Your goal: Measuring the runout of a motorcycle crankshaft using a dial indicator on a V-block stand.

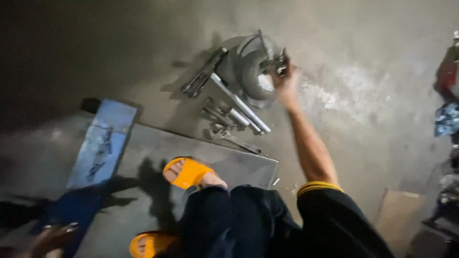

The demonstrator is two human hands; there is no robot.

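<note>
Reaching forward across the concrete floor point(373, 95), the right hand point(283, 76) is closed around a small dark part at the rim of a round grey metal housing point(253, 71) (the part is blurred, so its kind cannot be told). The housing lies on the floor, well ahead of the person's feet, with its open face turned up and a thin metal bracket point(260, 40) standing over it.

The left hand point(50, 239) sits at the lower left edge of the view, low and near a blue cloth point(76, 205); it holds nothing that shows, and whether its fingers are spread or curled cannot be told.

Status, judged from the layout: work on the housing is in progress rather than finished. Loose items lie just beside it: a long silver tube point(239, 102), a wrench point(203, 74) and several smaller spanners point(229, 136), none put away. A grey metal sheet point(239, 165) lies under one orange sandal point(187, 173), and a blue metal panel point(103, 143) rests beside it, untouched. A brown cardboard piece point(399, 210) lies at the right.
</note>
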